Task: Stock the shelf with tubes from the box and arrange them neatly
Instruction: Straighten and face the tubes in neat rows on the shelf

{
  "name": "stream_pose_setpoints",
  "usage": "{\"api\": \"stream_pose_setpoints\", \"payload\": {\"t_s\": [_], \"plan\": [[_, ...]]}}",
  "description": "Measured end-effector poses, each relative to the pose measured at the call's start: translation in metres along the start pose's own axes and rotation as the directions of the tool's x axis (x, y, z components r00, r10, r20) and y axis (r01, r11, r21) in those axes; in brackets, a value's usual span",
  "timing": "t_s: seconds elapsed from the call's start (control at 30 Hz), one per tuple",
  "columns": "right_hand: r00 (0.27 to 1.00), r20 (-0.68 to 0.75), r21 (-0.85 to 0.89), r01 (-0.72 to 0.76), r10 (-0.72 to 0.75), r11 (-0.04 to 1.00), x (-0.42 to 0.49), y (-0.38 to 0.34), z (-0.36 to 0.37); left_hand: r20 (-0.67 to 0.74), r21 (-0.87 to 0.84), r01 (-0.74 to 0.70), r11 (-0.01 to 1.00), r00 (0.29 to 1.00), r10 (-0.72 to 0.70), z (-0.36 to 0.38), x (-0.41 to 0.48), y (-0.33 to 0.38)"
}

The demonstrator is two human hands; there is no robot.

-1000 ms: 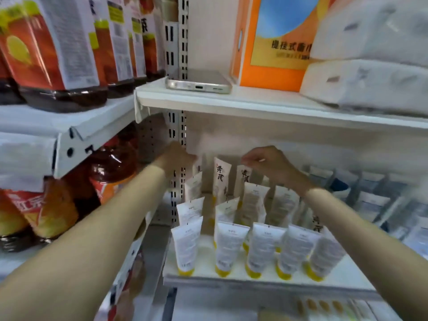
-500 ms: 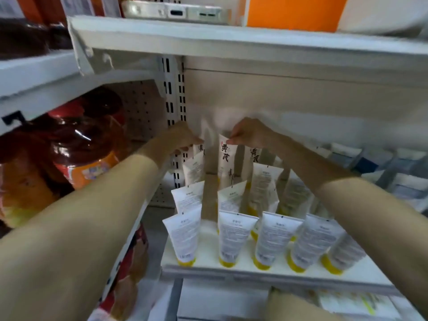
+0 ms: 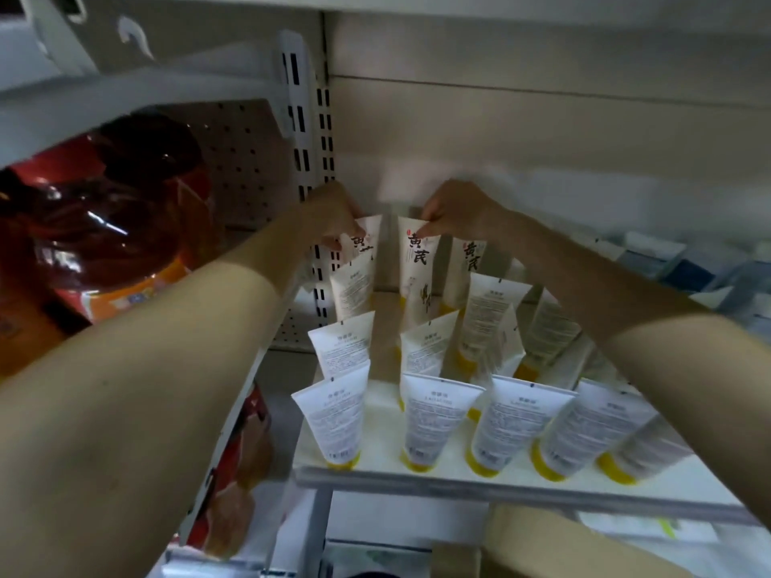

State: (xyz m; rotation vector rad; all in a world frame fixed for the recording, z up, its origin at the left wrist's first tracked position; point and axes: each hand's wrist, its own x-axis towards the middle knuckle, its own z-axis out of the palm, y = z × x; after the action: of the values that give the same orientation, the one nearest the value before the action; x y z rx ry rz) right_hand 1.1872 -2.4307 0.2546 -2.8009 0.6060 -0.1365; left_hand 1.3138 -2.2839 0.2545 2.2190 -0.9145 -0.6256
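The left hand (image 3: 329, 214) is pinching the back-left tube (image 3: 362, 244), the right hand (image 3: 454, 210) the middle tube (image 3: 417, 264). Both are probably needing gentle straightening into line.

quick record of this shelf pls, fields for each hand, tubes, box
left hand: holds top of back-left tube
right hand: pinches top of back-middle tube
front row: five tubes, upright on yellow caps
shelf: white, tubes in rows
box: cardboard, below shelf, contents not in view
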Motion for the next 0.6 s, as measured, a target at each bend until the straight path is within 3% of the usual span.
{"api": "stream_pose_setpoints", "payload": {"t_s": [0.47, 0.6], "plan": [[0.999, 0.004, 0.054, 0.049, -0.050, 0.997, 0.010, 0.012, 0.002, -0.013, 0.098, -0.087, 0.991, 0.996, 0.089, -0.002, 0.015, -0.003], [0.996, 0.054, 0.013, 0.071, -0.071, 0.997, 0.005, 0.013, -0.009, -0.001, 0.209, -0.130, 0.969, 0.991, 0.133, -0.003, 0.017, 0.002]]}}
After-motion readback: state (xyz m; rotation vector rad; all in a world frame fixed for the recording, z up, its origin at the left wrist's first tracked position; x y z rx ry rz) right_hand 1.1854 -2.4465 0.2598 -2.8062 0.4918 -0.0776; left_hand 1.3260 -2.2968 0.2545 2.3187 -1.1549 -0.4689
